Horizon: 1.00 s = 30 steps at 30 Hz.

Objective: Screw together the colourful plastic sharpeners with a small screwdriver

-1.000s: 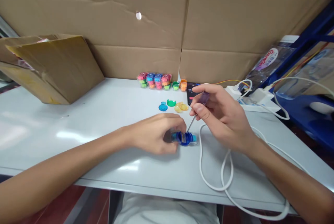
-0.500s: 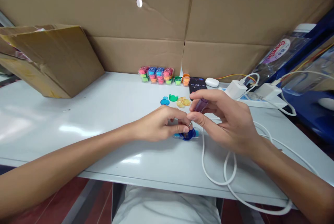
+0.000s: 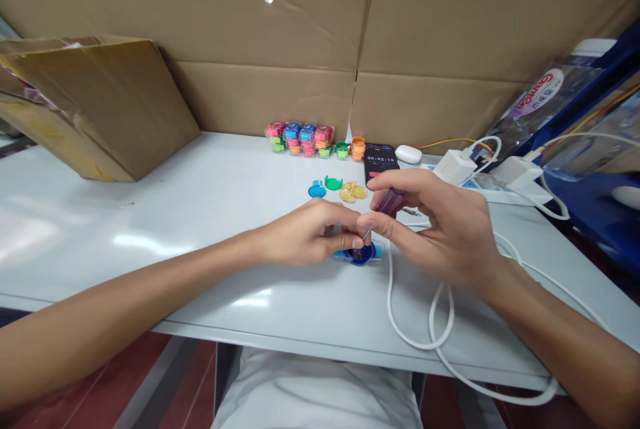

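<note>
My right hand (image 3: 440, 226) is closed round the purple handle of a screwdriver (image 3: 389, 201). Its thin metal shaft slants down to the left, onto a dark-blue round plastic piece (image 3: 361, 254) with light-blue ends, like a toy watch, lying on the table. At the shaft's lower end, the thumb and forefinger of my left hand (image 3: 315, 236) are pinched together over that blue piece. What those fingertips hold is hidden, and so is the screwdriver's tip. Just beyond my hands lie a blue lid (image 3: 317, 190), a green lid (image 3: 333, 182) and yellow clear pieces (image 3: 353, 192).
Stacked colourful plastic toys (image 3: 300, 138) stand by the cardboard wall. A phone (image 3: 381, 164) showing a timer and a white earbud case (image 3: 409, 154) sit near a power strip (image 3: 510, 194) with chargers. White cable (image 3: 433, 346) loops over the front edge. A cardboard box (image 3: 120, 109) is left.
The view has tilted slightly. My right hand and the screwdriver have shifted a little against the blue piece. My left hand keeps its pinch there.
</note>
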Available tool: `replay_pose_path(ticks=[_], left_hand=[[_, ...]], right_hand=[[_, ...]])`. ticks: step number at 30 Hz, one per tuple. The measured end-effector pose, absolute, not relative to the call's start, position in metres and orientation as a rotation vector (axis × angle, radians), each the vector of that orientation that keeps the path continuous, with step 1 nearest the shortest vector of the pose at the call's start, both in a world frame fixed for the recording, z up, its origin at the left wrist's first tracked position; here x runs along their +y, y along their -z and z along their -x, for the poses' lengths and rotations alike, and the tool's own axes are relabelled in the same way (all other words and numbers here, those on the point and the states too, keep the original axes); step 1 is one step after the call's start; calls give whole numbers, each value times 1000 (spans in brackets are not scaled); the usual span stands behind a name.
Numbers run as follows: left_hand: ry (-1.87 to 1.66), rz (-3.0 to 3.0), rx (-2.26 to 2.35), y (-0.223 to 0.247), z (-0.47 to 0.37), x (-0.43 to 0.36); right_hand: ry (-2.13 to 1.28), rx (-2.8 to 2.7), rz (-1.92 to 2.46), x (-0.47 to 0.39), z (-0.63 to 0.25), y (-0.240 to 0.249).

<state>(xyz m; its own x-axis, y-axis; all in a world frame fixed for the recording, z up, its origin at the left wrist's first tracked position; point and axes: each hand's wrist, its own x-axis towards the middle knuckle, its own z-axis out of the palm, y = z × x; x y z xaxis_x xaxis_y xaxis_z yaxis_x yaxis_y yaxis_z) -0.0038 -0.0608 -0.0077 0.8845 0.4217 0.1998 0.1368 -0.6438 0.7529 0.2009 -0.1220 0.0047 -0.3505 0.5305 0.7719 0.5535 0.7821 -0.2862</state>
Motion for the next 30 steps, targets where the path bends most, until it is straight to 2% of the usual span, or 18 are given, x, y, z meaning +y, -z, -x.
replay_pose_path(ticks=[10, 16, 30], left_hand=[[-491, -2369, 359, 11, 3, -61], [-523, -2407, 328, 11, 4, -61], [-415, -2426, 393, 7, 5, -61]], right_hand=[[232, -1984, 747, -120, -200, -4], [260, -1994, 672, -118, -198, -4], [229, -1975, 871, -124, -198, -2]])
